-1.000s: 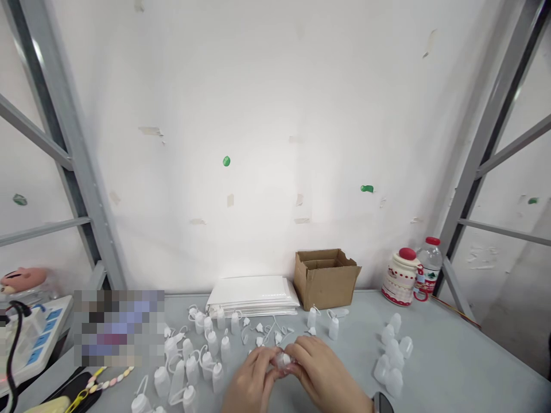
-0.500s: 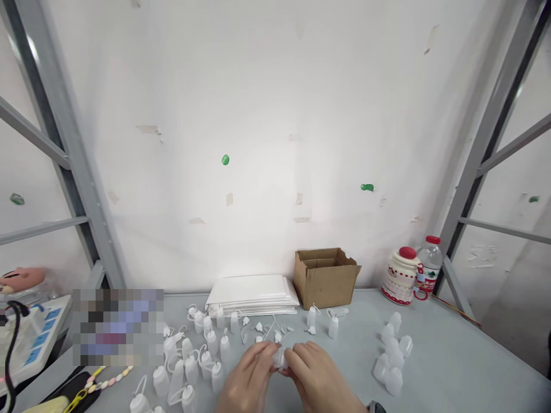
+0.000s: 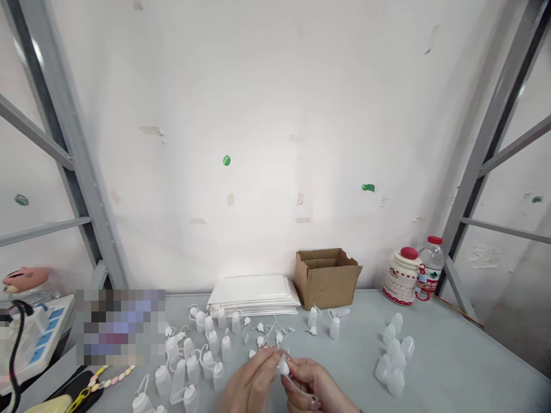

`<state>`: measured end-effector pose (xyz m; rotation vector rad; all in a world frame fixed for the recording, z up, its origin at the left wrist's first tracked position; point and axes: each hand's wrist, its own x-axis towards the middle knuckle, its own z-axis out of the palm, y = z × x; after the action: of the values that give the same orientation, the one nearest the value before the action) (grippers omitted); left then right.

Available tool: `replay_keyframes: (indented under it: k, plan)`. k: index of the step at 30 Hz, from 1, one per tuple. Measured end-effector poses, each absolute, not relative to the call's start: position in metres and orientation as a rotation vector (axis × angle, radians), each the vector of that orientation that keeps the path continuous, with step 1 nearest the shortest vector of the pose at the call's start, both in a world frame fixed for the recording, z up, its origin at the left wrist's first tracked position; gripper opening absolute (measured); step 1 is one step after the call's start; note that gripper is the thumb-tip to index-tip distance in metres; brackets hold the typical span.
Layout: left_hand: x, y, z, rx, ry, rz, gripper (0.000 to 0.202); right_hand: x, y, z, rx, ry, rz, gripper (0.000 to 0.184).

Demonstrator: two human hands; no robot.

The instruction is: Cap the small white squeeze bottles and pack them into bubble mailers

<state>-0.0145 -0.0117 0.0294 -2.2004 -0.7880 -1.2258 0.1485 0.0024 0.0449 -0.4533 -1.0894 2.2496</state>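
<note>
Between fingers (image 3: 300, 367), white cap (image 3: 283, 367), strap (image 3: 302, 390) slanting rightward

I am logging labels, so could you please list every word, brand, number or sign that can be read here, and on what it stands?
No text can be read.
Red-capped clear bottle: white marks on its red label, too small and blurred to read.
Patterned jar: too small to tell whether its band bears lettering.
White block with blue patches: nothing legible.
</note>
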Motion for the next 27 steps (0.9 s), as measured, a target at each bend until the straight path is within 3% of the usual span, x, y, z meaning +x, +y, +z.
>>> replay_keyframes:
  k: [6,9,12,16,20,27]
  plan:
    - [-0.012,-0.021,0.039,-2.263,-0.786,-1.115,0.027,0.162,0.005,0.045,-0.359,-0.896,2.555,0.030]
    - [-0.011,-0.022,0.043,-2.278,-0.769,-1.086,0.028,0.163,0.005,0.045,-0.457,-0.929,2.558,0.035]
    - [-0.009,-0.015,0.041,-2.310,-0.834,-1.140,0.026,0.161,0.007,0.047,-0.741,-1.066,2.308,0.048]
    - [-0.004,-0.008,0.035,-2.355,-1.174,-1.328,0.028,0.165,0.011,0.055,-1.072,-1.164,1.702,0.059]
    - [0.001,-0.009,0.034,-2.321,-1.500,-1.580,0.029,0.173,0.012,0.069,-1.033,-1.081,1.312,0.047]
    - [0.006,-0.010,0.029,-2.329,-1.622,-1.809,0.030,0.174,0.008,0.072,-1.009,-1.060,1.187,0.033]
